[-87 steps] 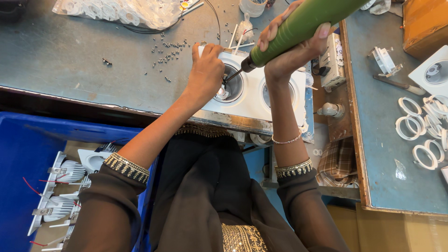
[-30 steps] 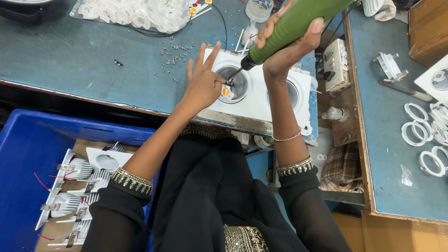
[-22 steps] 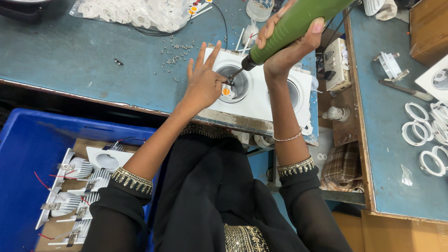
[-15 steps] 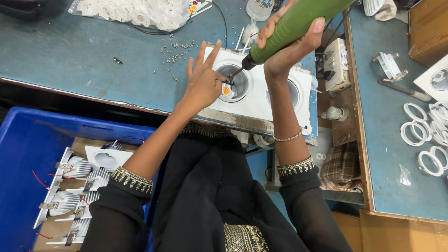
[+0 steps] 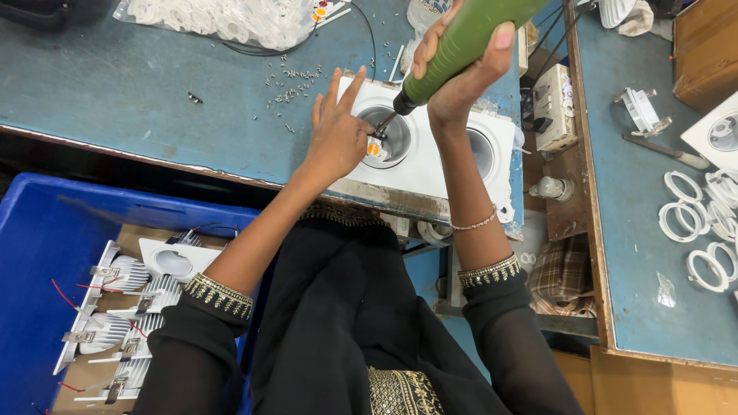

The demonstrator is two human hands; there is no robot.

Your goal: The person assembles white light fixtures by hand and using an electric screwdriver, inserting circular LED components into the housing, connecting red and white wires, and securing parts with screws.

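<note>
A white twin downlight housing (image 5: pixel 430 165) lies on the blue workbench (image 5: pixel 138 84) in front of me. My right hand (image 5: pixel 461 69) grips a green electric screwdriver (image 5: pixel 461 42), tilted, its bit down inside the housing's left round opening (image 5: pixel 388 134). My left hand (image 5: pixel 336 134) rests on the housing's left edge, thumb and forefinger pinching a small orange part at the bit's tip, the other fingers spread. Loose screws (image 5: pixel 290 81) lie scattered on the bench just beyond my left hand.
A blue crate (image 5: pixel 46 230) at lower left holds several finished white fittings (image 5: pixel 127 307) with red wires. A clear bag of white parts (image 5: pixel 223 19) lies at the back. White rings (image 5: pixel 703 230) and a metal clip (image 5: pixel 638 107) sit on the right-hand table; a switch box (image 5: pixel 555 107) stands between.
Both hands stay at the left opening with the screwdriver bit in it. The view has shifted slightly; my left fingers have spread a little since the earliest frame.
</note>
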